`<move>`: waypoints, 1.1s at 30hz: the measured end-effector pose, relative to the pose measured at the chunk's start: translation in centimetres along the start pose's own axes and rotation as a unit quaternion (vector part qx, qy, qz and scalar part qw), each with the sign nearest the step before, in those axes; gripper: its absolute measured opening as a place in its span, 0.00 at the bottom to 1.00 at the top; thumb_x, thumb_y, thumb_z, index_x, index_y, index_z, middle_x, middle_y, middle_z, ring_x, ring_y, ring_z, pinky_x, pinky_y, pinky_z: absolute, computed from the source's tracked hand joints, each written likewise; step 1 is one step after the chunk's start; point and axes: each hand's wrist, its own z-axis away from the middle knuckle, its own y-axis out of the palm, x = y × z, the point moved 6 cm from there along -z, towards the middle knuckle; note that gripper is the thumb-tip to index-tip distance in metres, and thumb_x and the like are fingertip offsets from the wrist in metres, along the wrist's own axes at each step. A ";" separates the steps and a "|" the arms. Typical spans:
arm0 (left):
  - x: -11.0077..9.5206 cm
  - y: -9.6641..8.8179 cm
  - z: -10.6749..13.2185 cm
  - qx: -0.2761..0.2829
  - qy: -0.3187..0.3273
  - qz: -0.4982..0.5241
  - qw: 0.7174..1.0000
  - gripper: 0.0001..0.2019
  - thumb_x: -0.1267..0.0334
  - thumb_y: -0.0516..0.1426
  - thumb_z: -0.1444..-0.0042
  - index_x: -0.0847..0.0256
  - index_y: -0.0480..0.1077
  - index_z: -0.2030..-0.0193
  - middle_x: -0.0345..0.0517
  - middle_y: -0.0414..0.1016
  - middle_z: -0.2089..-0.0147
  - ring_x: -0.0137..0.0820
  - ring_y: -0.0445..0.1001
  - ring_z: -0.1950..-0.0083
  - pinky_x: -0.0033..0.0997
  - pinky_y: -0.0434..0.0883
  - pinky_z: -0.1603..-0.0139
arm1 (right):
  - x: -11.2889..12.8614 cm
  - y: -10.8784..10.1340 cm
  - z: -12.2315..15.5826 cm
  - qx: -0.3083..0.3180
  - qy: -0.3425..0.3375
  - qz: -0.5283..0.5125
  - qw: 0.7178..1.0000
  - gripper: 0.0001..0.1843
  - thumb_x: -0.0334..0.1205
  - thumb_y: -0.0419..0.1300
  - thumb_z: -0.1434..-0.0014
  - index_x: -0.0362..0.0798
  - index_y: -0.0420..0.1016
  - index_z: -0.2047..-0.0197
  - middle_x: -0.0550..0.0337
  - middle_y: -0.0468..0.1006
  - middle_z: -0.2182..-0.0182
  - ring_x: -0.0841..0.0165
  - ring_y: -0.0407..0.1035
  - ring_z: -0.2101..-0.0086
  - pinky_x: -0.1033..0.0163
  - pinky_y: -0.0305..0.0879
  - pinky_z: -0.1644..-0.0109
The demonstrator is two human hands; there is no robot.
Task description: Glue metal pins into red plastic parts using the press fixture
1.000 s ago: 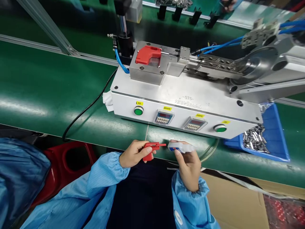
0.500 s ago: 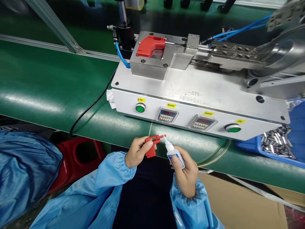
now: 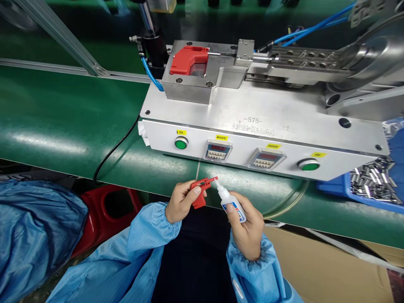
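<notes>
Between thumb and fingers, my left hand (image 3: 182,203) holds a red plastic pistol-shaped part (image 3: 199,199), its thin barrel pointing right. My right hand (image 3: 248,223) is closed around a small white glue bottle (image 3: 233,207) with a blue and red label. The bottle's narrow nozzle tilts up and left, its tip at the end of the barrel; whether they touch I cannot tell. Behind both hands, another red part (image 3: 189,59) of similar shape sits in the metal block (image 3: 187,91) of a machine, with a steel rod against its right side.
The machine's white control box (image 3: 195,143) has green buttons and small counters along its front. A blue bin (image 3: 337,185) of short metal tubes stands at the right. A black cable (image 3: 116,145) crosses the green bench (image 3: 47,118). A red stool (image 3: 110,206) is below left.
The camera view has shifted slightly, so the machine appears further left. Both hands keep their grips, and the nozzle stays close to the barrel's end.
</notes>
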 end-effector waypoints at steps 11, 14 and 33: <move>-0.3 0.0 0.1 -0.005 0.050 -0.030 0.998 0.27 0.40 0.56 0.30 0.63 0.80 0.62 0.45 0.79 0.71 0.28 0.72 0.76 0.27 0.69 0.74 | 0.4 0.0 -0.1 -0.006 -0.012 0.012 1.000 0.11 0.46 0.61 0.31 0.48 0.81 0.55 0.60 0.79 0.71 0.69 0.67 0.77 0.64 0.69 0.72; -0.3 0.1 0.2 0.001 0.065 -0.038 0.997 0.25 0.42 0.55 0.29 0.63 0.80 0.61 0.44 0.78 0.71 0.28 0.72 0.75 0.27 0.69 0.72 | 0.4 0.0 0.0 -0.011 -0.015 0.008 1.000 0.11 0.45 0.61 0.31 0.48 0.81 0.55 0.60 0.79 0.72 0.69 0.67 0.77 0.64 0.68 0.72; -0.4 0.3 0.6 -0.017 0.114 -0.096 0.989 0.25 0.43 0.54 0.28 0.62 0.80 0.60 0.43 0.73 0.72 0.31 0.70 0.71 0.30 0.68 0.69 | 0.6 0.0 -0.1 -0.002 -0.035 0.013 0.999 0.10 0.43 0.61 0.31 0.48 0.81 0.54 0.60 0.80 0.70 0.69 0.69 0.76 0.64 0.70 0.70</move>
